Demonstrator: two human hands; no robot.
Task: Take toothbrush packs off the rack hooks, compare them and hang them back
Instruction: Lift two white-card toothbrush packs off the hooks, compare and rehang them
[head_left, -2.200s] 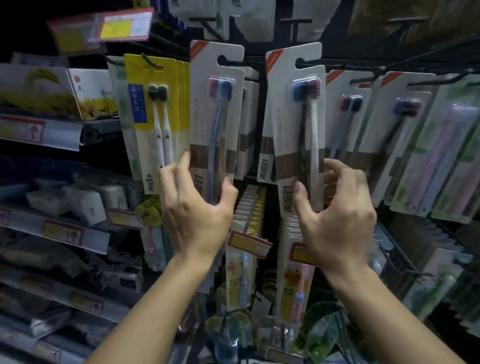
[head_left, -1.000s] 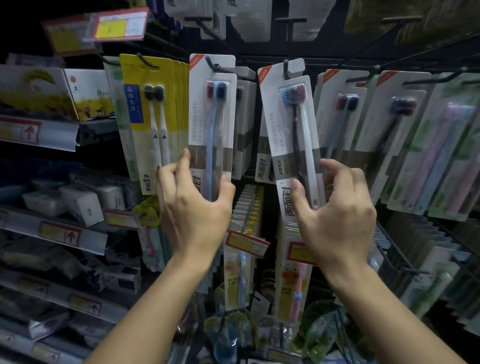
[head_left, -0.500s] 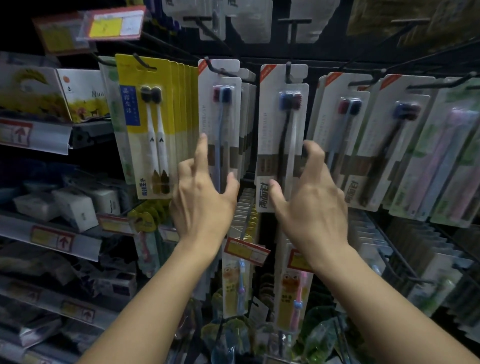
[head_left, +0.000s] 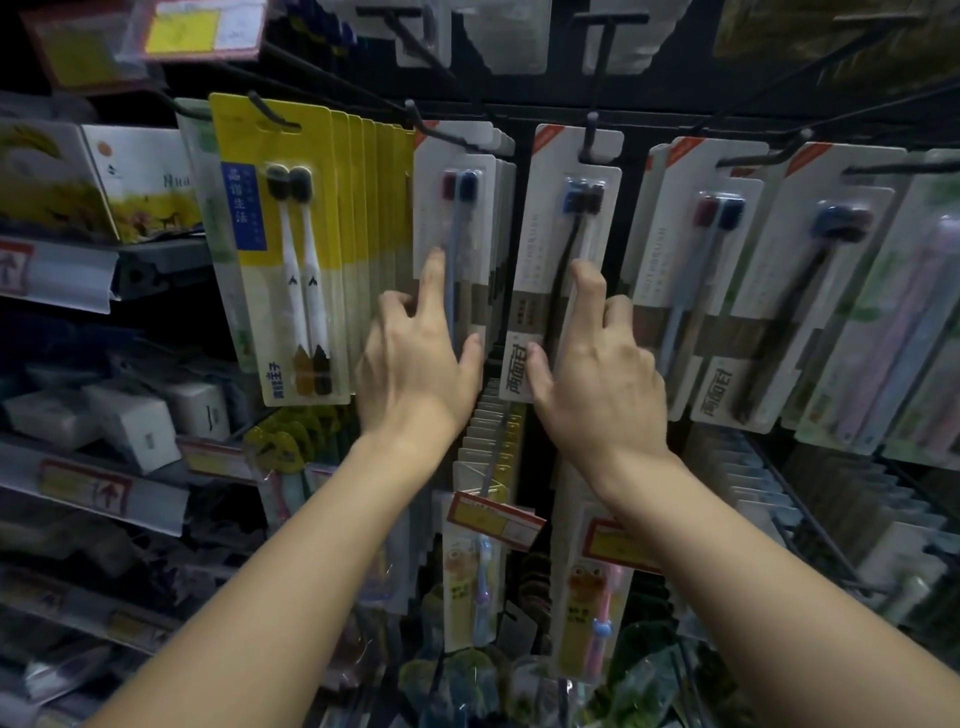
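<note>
On the hooks (head_left: 589, 136), packs (head_left: 558, 270) (hands (head_left: 597, 374) touching).

two toothbrush packs (head_left: 452, 228) (head_left: 569, 249) side by side on hooks (head_left: 441, 130)

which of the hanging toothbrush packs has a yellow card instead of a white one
The yellow pack, front of the row on the leftmost hook, left of the left hand. It holds two white-handled brushes with dark heads; the packs to its right have white cards.
</note>
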